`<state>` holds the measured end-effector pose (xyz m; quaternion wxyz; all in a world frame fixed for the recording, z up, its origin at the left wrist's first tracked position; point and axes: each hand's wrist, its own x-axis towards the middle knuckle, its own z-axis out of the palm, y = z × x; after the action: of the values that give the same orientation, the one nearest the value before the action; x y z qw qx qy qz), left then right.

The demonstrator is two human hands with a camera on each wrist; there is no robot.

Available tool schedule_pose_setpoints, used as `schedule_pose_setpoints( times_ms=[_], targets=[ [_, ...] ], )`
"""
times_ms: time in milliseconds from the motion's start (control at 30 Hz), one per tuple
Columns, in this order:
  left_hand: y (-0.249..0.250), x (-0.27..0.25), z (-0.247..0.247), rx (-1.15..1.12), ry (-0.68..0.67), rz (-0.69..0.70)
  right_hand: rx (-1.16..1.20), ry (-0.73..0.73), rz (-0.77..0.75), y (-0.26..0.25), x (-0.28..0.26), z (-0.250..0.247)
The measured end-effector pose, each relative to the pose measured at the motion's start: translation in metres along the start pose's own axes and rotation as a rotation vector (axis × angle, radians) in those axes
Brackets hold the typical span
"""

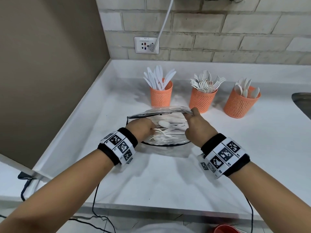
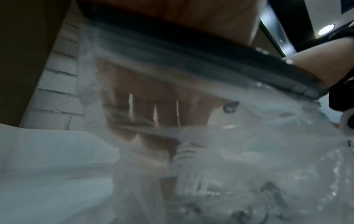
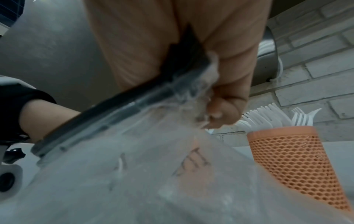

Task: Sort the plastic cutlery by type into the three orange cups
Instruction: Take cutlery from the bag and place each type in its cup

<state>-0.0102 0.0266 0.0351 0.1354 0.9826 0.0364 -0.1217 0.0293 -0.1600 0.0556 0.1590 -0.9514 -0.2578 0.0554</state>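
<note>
A clear zip bag (image 1: 168,143) lies on the white counter (image 1: 252,148) with white plastic spoons and forks (image 1: 165,125) inside. My right hand (image 1: 192,113) pinches the bag's upper rim (image 3: 122,103) and lifts it. My left hand (image 1: 143,130) is inside the bag's mouth, its fingers (image 2: 164,110) curled on white forks (image 1: 157,133); the wrist view shows this blurred through the plastic. Behind the bag stand three orange mesh cups: the left cup (image 1: 161,96) holds knives, the middle cup (image 1: 202,100) (image 3: 293,160) forks, the right cup (image 1: 239,105) spoons.
A wall socket (image 1: 146,45) with a white cable is on the brick wall behind. A sink edge (image 1: 303,101) shows at the far right. Black cables (image 1: 96,195) hang over the counter's front edge. A red cup (image 1: 223,229) sits low in front. A brown wall bounds the left.
</note>
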Motion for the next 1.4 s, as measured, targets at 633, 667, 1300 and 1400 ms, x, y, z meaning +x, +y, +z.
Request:
schedule_pose_setpoints(
  times_ms=[633,667,1300,1400],
  targets=[
    [0.016,0.002,-0.006,-0.838,0.269,0.103,-0.03,-0.206,-0.017,-0.003,0.014,0.006],
    [0.013,0.004,-0.007,-0.842,0.244,0.074,-0.026,-0.183,-0.004,0.0,0.016,0.006],
    [0.017,-0.004,-0.022,-0.316,0.478,0.174,0.482,0.313,-0.448,-0.02,-0.003,-0.029],
    [0.021,-0.008,-0.028,-0.534,0.6,0.141,0.518,0.337,-0.479,-0.022,-0.003,-0.03]
  ],
)
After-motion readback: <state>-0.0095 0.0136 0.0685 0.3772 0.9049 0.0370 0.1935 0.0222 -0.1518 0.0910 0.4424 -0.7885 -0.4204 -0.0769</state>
